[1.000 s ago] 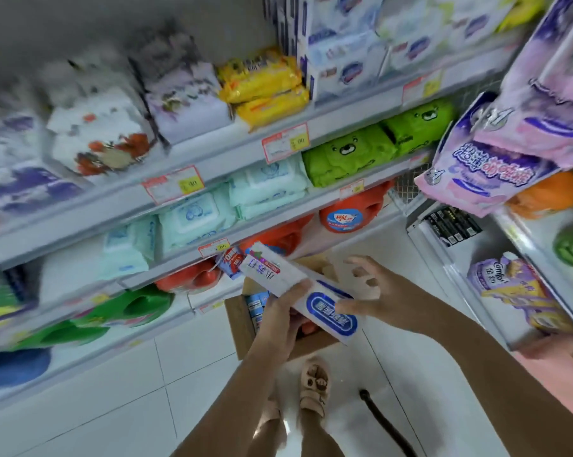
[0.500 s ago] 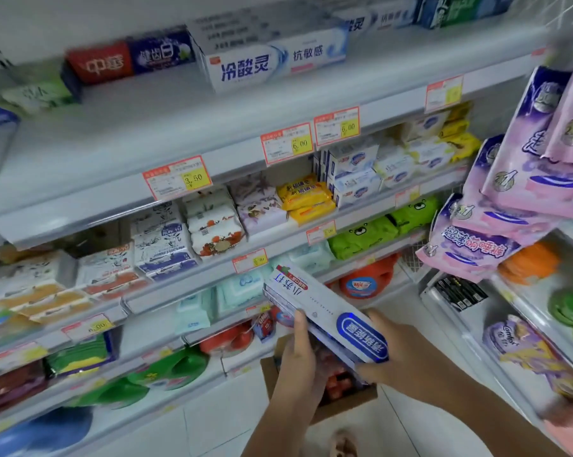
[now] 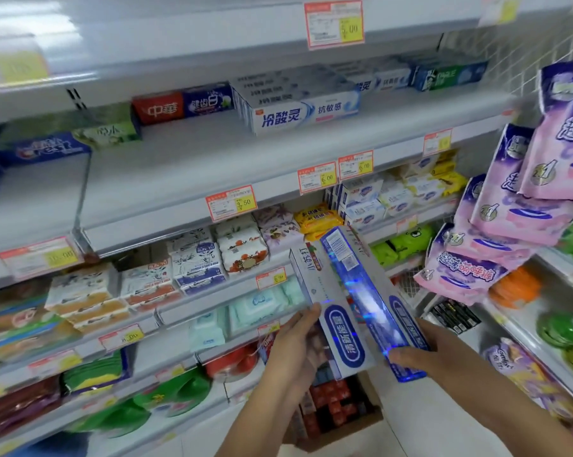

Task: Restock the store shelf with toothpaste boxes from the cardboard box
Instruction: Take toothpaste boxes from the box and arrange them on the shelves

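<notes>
The store shelf meant for toothpaste runs across the upper part of the view, with a wide bare stretch of white board in front of and left of the stocked toothpaste boxes lying on their long sides near its back. Far below, on the floor between the person's forearms, sits the cardboard box, open and showing red packs inside. Between the two, at about the height of the soap shelves, two cartons are carried side by side and tilted, upper ends leaning away towards the shelving: a white toothpaste box and, touching its right edge, a blue toothpaste box with a glossy, reflective face. The left hand has its grip clamped on the lower end of the white carton, thumb laid up its near face. The right hand has its grip closed round the lower end of the blue one, fingers curled beneath it. These cartons look light and stiff along their length but thin-walled, so a hard squeeze would likely dent a face, and the glossy one may slide. Held only at one end, each acts as a long lever; taking hold nearer the middle, across the narrow sides, would probably steady it when laying it flat on the bare board.
</notes>
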Motion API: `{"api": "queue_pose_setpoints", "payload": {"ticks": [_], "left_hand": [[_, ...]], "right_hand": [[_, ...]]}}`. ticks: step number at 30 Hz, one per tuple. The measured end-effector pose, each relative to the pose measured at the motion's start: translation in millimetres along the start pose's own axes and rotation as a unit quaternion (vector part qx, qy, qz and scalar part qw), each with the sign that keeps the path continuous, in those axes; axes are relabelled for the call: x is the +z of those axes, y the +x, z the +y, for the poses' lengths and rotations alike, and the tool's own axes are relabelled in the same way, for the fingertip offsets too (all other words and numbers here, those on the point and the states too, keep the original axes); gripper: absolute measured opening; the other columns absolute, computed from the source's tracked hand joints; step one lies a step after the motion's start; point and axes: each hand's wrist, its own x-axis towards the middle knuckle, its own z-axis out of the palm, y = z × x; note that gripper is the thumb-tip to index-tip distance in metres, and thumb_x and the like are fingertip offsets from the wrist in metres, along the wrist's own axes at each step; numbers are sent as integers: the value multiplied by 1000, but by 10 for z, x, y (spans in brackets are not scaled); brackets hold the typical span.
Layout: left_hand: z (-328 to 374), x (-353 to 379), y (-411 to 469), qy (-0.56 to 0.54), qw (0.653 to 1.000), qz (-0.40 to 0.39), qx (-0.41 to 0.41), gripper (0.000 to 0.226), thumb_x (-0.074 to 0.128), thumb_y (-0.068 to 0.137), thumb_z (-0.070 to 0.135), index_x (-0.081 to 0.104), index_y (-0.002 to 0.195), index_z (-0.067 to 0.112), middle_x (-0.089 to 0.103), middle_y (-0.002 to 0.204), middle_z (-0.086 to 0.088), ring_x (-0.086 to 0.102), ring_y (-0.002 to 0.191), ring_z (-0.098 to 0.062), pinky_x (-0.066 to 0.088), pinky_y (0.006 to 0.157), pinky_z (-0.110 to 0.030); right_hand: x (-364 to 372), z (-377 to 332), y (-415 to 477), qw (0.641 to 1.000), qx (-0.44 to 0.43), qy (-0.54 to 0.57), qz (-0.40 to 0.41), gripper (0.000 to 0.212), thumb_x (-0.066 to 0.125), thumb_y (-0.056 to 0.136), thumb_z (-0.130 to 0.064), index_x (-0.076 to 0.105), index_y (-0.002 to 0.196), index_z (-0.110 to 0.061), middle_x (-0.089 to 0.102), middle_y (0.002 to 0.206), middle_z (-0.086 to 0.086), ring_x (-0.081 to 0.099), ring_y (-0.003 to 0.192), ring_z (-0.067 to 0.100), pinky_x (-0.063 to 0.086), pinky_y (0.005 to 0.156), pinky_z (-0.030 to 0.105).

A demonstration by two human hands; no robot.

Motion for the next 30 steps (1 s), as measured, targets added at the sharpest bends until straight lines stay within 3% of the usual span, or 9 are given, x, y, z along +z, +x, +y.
{"api": "queue_pose_setpoints", "payload": {"ticks": [5,8,9,10,13,17,20,24,30], "left_hand": [[27,103,-11,-12,1000,-9,-20,37,59,81,24,61,112,4,67,70,-8,63,58,-20,52,65,-36],[55,222,27,3,999,-24,-22,30,55,86,24,62,110,6,69,73,-8,62,58,-18,52,64,-34],[77,273,31,12,999,-32,-22,34,57,83,26,62,109,5,68,74,-9,62,58,-19,53,62,-34],[96,319,42,22,999,-40,-20,37,58,80,29,63,106,5,68,71,-9,60,57,-20,53,59,-33],[138,445,100,62,997,-42,-4,28,53,87,28,59,97,2,63,58,-7,54,43,-15,45,41,-24],[168,676,166,134,990,-42,22,23,49,97,21,59,108,4,72,84,-11,64,63,-19,54,63,-34],[222,895,202,180,982,-51,33,15,48,97,18,59,96,8,71,76,-4,65,60,-15,56,56,-28],[315,1165,270,204,978,-43,24,27,50,96,20,57,113,1,67,98,-17,62,80,-28,53,72,-39],[631,1530,387,246,968,-32,47,24,47,97,21,61,108,3,60,100,-18,53,85,-28,45,84,-43]], "right_hand": [[-36,-50,-88,998,1,25,56,22,74,74,-33,64,75,-13,57,54,-2,51,46,5,39,49,10],[-52,-9,-52,997,12,47,60,40,65,67,-55,52,58,-18,35,59,3,37,55,12,29,65,27],[-75,30,-30,997,14,63,51,45,66,69,-58,60,65,-14,45,66,6,47,64,16,48,81,35],[-99,61,-10,996,10,79,42,51,68,71,-58,66,81,-8,59,78,7,57,77,21,38,105,54],[-152,52,27,994,-12,101,35,65,77,64,-60,67,108,-13,67,109,23,63,103,38,41,103,56],[-247,23,98,990,-31,134,20,89,86,49,-59,57,123,-19,69,115,6,65,107,28,44,100,53],[-441,-66,119,975,-17,220,-4,98,94,41,-41,53,126,-17,67,117,11,64,108,33,44,99,55],[-717,-216,106,964,-26,261,-35,75,87,57,-16,53,125,-16,69,111,15,67,101,32,52,89,49],[-973,-448,221,930,-77,336,-124,100,93,44,-9,48,133,-7,59,125,25,58,114,41,46,95,57]]}}
